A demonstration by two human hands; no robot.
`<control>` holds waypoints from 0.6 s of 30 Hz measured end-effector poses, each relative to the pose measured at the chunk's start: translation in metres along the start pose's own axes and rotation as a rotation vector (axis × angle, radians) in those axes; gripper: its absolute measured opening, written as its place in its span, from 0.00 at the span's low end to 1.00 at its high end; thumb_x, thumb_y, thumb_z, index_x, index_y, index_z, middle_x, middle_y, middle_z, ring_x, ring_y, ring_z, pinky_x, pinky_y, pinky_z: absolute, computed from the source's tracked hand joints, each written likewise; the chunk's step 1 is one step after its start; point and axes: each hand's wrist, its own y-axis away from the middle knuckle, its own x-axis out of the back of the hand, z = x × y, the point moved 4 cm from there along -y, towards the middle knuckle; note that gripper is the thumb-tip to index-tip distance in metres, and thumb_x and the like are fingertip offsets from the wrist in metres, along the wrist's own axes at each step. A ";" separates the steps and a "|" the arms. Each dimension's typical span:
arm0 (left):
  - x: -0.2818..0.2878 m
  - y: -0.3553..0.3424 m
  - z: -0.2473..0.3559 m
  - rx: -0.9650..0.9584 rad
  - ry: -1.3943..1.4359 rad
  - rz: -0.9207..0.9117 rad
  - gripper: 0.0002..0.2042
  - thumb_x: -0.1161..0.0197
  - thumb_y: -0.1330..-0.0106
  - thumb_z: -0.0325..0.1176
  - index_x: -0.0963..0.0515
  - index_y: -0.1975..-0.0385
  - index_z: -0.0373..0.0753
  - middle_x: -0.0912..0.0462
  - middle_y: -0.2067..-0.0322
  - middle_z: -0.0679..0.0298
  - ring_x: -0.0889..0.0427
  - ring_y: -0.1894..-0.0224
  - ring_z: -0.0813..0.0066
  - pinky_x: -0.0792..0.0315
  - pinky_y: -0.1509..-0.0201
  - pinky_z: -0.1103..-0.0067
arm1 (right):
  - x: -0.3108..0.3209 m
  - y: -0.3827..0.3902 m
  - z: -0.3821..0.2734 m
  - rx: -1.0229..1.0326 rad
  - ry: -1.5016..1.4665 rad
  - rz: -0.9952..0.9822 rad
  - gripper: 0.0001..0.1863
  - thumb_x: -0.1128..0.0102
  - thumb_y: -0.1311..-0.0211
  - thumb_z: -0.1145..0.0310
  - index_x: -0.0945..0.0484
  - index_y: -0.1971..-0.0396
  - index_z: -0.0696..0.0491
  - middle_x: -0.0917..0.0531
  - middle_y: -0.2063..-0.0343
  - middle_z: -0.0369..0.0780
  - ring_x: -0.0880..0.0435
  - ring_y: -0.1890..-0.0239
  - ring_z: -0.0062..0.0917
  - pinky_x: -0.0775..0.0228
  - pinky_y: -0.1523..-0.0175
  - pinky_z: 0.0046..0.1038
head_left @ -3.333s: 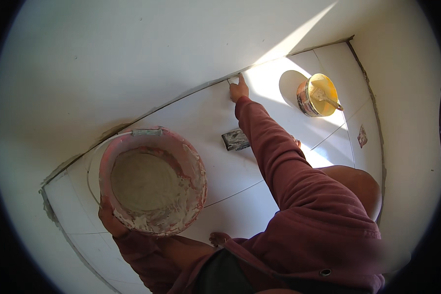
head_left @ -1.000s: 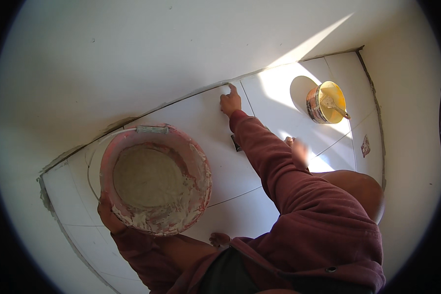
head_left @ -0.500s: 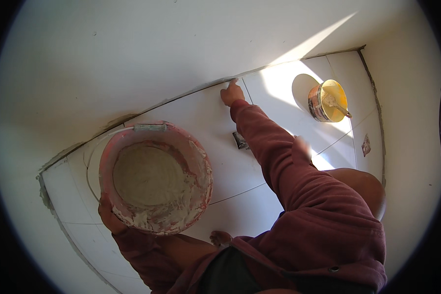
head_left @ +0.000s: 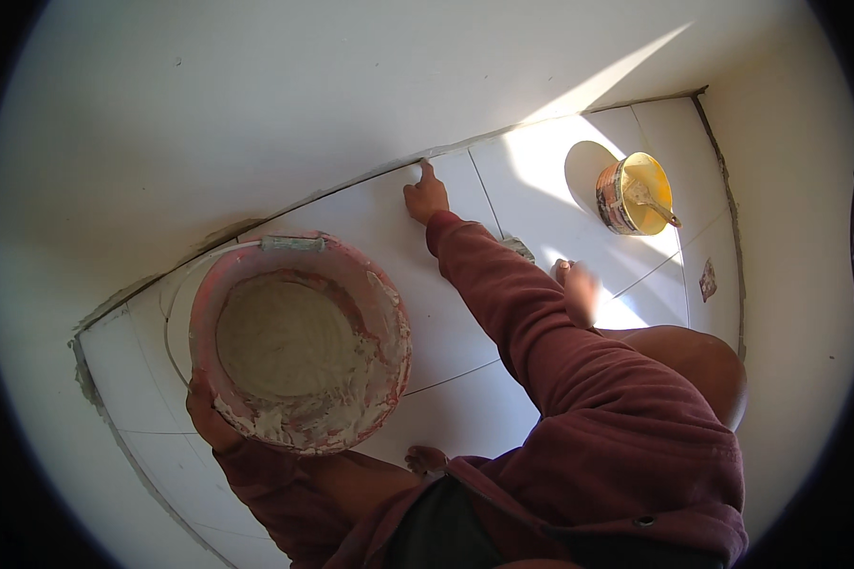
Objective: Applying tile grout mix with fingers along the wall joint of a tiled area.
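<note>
A large pinkish-red bucket (head_left: pixel 396 313), caked with pale plaster-like residue, tilts over the floor on the left. It holds a smooth grey-beige mix (head_left: pixel 285 337). My left hand (head_left: pixel 209 417) grips its lower left side, the fingers partly hidden beneath. Empty, my right hand (head_left: pixel 427 196) reaches ahead to the wall's foot. Its index finger is stretched out and touches the joint (head_left: pixel 380 174) between wall and tiles, while the other fingers curl in. A small greyish flat piece (head_left: pixel 517 249) lies beside my right forearm, partly covered by it.
A small yellow-lined tub (head_left: pixel 626 194) with a brush (head_left: pixel 657 206) in it stands on the sunlit tiles at right. A smeared scrap (head_left: pixel 708 281) lies near the right wall. White walls (head_left: pixel 285 95) border the tiled floor (head_left: pixel 455 408). My bare feet (head_left: pixel 577 289) rest on the tiles.
My right hand has slid left along the joint at the wall's foot. The forearm now hides the dark piece seen on its left and uncovers a greyish piece on its right.
</note>
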 end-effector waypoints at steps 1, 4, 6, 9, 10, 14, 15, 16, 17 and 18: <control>0.001 0.002 -0.001 0.004 -0.014 -0.032 0.19 0.54 0.40 0.40 0.34 0.57 0.29 0.29 0.59 0.58 0.31 0.57 0.68 0.38 0.52 0.77 | 0.005 0.001 0.002 -0.001 -0.001 -0.002 0.34 0.53 0.57 0.67 0.50 0.46 0.57 0.25 0.70 0.54 0.26 0.64 0.46 0.35 0.57 0.38; -0.008 0.017 -0.004 0.015 -0.007 -0.042 0.21 0.55 0.40 0.41 0.36 0.55 0.27 0.31 0.57 0.56 0.32 0.54 0.67 0.40 0.49 0.75 | 0.054 0.006 0.022 -0.169 -0.182 0.185 0.31 0.53 0.56 0.68 0.47 0.47 0.57 0.23 0.73 0.51 0.25 0.66 0.43 0.34 0.58 0.36; -0.008 0.028 -0.004 0.024 0.011 -0.025 0.21 0.55 0.40 0.40 0.36 0.55 0.26 0.31 0.56 0.56 0.32 0.54 0.67 0.40 0.49 0.75 | 0.084 0.015 0.027 -0.336 -0.310 0.176 0.29 0.55 0.56 0.69 0.43 0.49 0.57 0.23 0.72 0.50 0.24 0.66 0.42 0.34 0.58 0.35; 0.003 0.034 -0.004 0.056 0.005 -0.006 0.22 0.56 0.40 0.40 0.37 0.54 0.26 0.32 0.55 0.55 0.33 0.52 0.65 0.41 0.47 0.75 | 0.047 0.022 0.042 0.032 0.115 0.033 0.26 0.55 0.56 0.70 0.39 0.51 0.57 0.23 0.71 0.50 0.23 0.69 0.41 0.31 0.63 0.34; 0.002 0.031 -0.006 0.064 0.064 -0.066 0.22 0.56 0.40 0.39 0.37 0.54 0.25 0.32 0.54 0.55 0.33 0.52 0.65 0.42 0.47 0.75 | 0.021 0.027 0.036 0.042 -0.065 -0.066 0.21 0.56 0.55 0.73 0.34 0.56 0.58 0.22 0.77 0.45 0.23 0.78 0.31 0.31 0.73 0.28; 0.050 -0.009 -0.024 0.052 0.145 -0.110 0.21 0.59 0.38 0.38 0.38 0.53 0.25 0.33 0.54 0.54 0.34 0.51 0.66 0.43 0.45 0.75 | -0.003 0.111 -0.056 0.223 -0.870 -0.195 0.14 0.60 0.54 0.77 0.29 0.65 0.59 0.31 0.89 0.34 0.34 0.86 0.12 0.41 0.80 0.16; 0.072 -0.016 -0.027 0.029 0.007 -0.139 0.20 0.59 0.38 0.38 0.37 0.53 0.28 0.31 0.54 0.55 0.32 0.52 0.65 0.41 0.45 0.75 | -0.010 0.149 -0.081 0.334 -0.816 -0.396 0.15 0.60 0.54 0.78 0.30 0.64 0.59 0.31 0.89 0.33 0.35 0.87 0.12 0.42 0.81 0.16; 0.071 -0.015 -0.030 0.032 0.142 -0.154 0.19 0.58 0.38 0.37 0.36 0.54 0.28 0.30 0.55 0.55 0.31 0.54 0.66 0.39 0.47 0.75 | -0.020 0.186 -0.103 0.447 -0.761 -0.598 0.16 0.61 0.54 0.78 0.30 0.62 0.59 0.31 0.89 0.33 0.36 0.87 0.12 0.43 0.82 0.16; 0.083 -0.023 -0.031 0.032 0.105 -0.153 0.19 0.58 0.38 0.37 0.36 0.54 0.28 0.30 0.56 0.56 0.30 0.55 0.67 0.38 0.49 0.75 | -0.042 0.217 -0.119 0.431 -0.593 -0.835 0.18 0.60 0.55 0.77 0.32 0.60 0.58 0.32 0.89 0.33 0.37 0.87 0.12 0.44 0.82 0.16; 0.094 -0.025 -0.031 0.032 0.071 -0.155 0.19 0.57 0.38 0.37 0.35 0.54 0.28 0.29 0.57 0.56 0.29 0.56 0.68 0.37 0.51 0.76 | -0.063 0.249 -0.127 0.421 -0.413 -1.065 0.20 0.60 0.55 0.77 0.33 0.57 0.58 0.32 0.89 0.32 0.38 0.87 0.12 0.45 0.82 0.15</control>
